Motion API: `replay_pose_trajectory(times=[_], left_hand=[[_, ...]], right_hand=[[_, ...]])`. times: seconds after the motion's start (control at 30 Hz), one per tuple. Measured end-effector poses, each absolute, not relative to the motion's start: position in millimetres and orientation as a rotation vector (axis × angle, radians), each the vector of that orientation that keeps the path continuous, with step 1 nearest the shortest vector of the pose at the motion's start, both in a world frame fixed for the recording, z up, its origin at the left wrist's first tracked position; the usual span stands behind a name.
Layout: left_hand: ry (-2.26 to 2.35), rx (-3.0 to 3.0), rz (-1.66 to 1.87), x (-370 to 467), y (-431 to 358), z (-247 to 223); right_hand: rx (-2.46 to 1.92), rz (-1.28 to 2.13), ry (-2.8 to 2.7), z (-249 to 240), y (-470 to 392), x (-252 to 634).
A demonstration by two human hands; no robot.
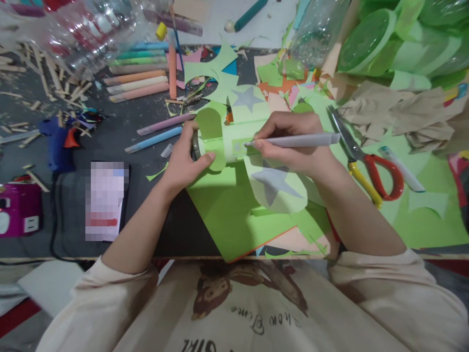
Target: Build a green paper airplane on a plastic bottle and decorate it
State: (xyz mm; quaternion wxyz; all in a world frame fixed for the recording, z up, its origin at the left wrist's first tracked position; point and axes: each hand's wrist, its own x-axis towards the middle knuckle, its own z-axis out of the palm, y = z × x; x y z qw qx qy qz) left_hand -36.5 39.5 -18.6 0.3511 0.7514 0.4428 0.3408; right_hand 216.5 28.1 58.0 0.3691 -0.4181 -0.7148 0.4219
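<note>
A plastic bottle wrapped in pale green paper (227, 137) lies on its side before me, with paper wings bearing grey stars (273, 186). My left hand (186, 159) grips its left end, thumb over a green paper flap. In my right hand (289, 142) is a grey marker (304, 140), pinched between thumb and fingers. The marker's tip touches or nearly touches a small green rectangle on the wrapped side, where grey marks show. Beneath the bottle lie green paper sheets (227, 210).
Red-and-yellow scissors (370, 161) lie right of my right forearm. Several markers (139, 78), a blue glue gun (56, 142), a phone (106, 200) and a purple box (20, 208) are on the left. Paper scraps, crumpled brown paper (395, 112) and clear bottles surround the far side.
</note>
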Motion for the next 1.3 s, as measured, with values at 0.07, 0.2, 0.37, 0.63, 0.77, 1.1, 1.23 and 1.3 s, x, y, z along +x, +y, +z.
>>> replay_pose_trajectory(times=[0.07,0.2,0.37,0.63,0.77,1.1,1.23,1.3], left_hand=[[1.138,1.926,0.875,-36.6,39.6,-17.9],[1.12,1.923,0.872,-37.3,40.3,-17.5],[1.127,1.921,0.874,-36.8,39.5,-17.2],[1.14,1.926,0.876,-36.7,39.4,-18.0],[1.134,1.929,0.848,-37.8,39.9,-17.2],[1.143,1.96,0.879,-36.9,39.8,-18.2],[1.14,1.945,0.876,-36.9,39.7,-17.9],[1.14,1.934,0.881,-36.9,39.6,-18.0]], right_hand=[[-1.075,1.128,-1.859,58.5,28.7,217.6],[-1.132,1.15,-1.885,58.4,29.5,219.2],[-1.087,1.09,-1.84,56.2,29.8,219.2],[-1.172,1.17,-1.89,60.2,29.1,219.2],[-1.217,1.15,-1.879,60.0,29.3,219.2],[-1.093,1.078,-1.774,54.0,33.5,218.2],[-1.13,1.102,-1.815,55.7,32.1,218.1],[-1.135,1.101,-1.832,56.8,31.5,218.2]])
